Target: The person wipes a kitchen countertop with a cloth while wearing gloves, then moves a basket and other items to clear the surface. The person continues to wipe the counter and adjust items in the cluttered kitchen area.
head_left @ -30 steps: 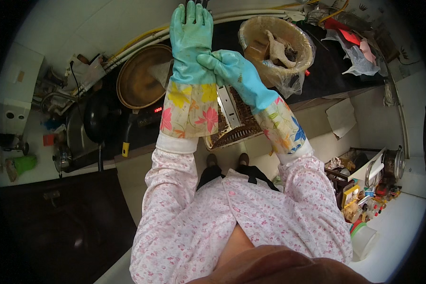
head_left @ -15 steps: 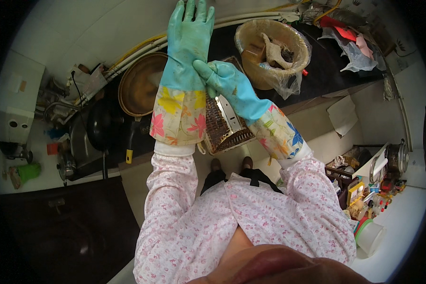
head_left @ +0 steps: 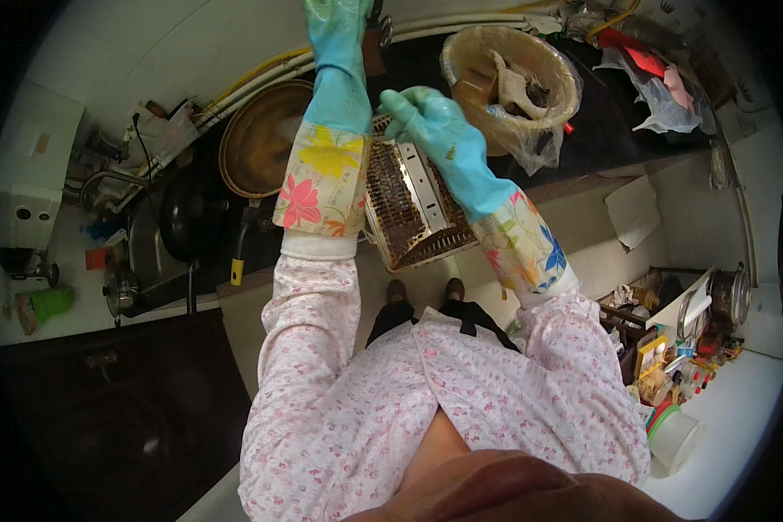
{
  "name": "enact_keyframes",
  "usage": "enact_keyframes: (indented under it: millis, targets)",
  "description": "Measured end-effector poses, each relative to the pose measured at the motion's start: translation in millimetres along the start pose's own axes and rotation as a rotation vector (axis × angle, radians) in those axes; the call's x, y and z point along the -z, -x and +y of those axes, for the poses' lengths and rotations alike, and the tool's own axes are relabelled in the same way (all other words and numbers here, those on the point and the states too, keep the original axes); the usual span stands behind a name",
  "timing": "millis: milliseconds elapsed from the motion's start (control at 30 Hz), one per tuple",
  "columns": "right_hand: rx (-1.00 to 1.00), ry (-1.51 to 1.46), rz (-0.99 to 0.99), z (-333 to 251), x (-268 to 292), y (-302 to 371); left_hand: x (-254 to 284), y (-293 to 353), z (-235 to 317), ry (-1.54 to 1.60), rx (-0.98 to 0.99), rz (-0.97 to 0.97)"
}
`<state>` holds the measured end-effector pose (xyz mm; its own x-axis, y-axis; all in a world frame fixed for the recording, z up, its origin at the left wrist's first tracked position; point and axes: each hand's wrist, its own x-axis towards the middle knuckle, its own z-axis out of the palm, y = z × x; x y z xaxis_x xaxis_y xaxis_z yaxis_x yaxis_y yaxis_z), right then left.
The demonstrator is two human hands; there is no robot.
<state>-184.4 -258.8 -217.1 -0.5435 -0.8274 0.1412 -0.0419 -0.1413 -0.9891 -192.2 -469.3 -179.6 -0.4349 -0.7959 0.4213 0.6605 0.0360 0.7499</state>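
My left hand (head_left: 337, 24), in a blue-green rubber glove with a flowered cuff, reaches up to the top edge of the head view. Its fingers are cut off there. Lower and to the right, my right hand (head_left: 432, 120) wears the matching glove, with its fingers curled in. Whatever they hold, if anything, is hidden. Beneath and between my forearms sits a brown, grimy metal piece (head_left: 400, 187) with rows of small holes or slats and a silvery strip (head_left: 426, 187) along it. My right hand hovers over its far end; I cannot tell whether they touch.
A plastic-lined bin (head_left: 461, 96) with a rag stands on the black counter (head_left: 609, 113). Left of my arms lie a large brown pan (head_left: 252, 143) and a black wok (head_left: 187, 213) by the sink. Plastic bags (head_left: 644, 87) lie at the far right; a crowded rack (head_left: 670, 322) stands below.
My left hand has moved up, taking its spread fingers out of view. My right hand has come away from the left glove and curled its fingers. More of the metal piece shows.
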Motion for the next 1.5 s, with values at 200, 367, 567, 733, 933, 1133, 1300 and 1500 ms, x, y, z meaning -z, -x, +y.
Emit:
enact_keyframes:
  millis: [200,367,567,733,933,1133,1300,1500]
  targets:
    - [0.239,0.712,0.018,-36,5,-17,-24,20,2,-0.958,-0.532,0.029]
    - [0.012,0.442,-0.163,-44,2,-21,-15,21,-6,-1.087,-0.567,0.015]
    - [0.06,0.496,-0.198,-42,3,-17,-7,36,-1,-0.715,-0.118,-0.139]
    - [0.012,0.366,-0.249,-47,-7,-10,24,37,-23,-0.565,-0.13,-0.184]
    - [-0.067,0.364,-0.21,-47,-2,-12,30,26,-71,-0.239,0.026,-0.224]
    - [-0.034,0.312,-0.273,-47,-18,-2,22,57,-10,-0.07,-0.119,-0.256]
    - [-0.075,-0.02,-0.357,-38,-18,-4,4,55,23,-2.528,-0.78,-0.455]
    - [-0.004,-0.075,0.084,2,36,-55,-6,60,29,-2.163,-0.901,-0.347]
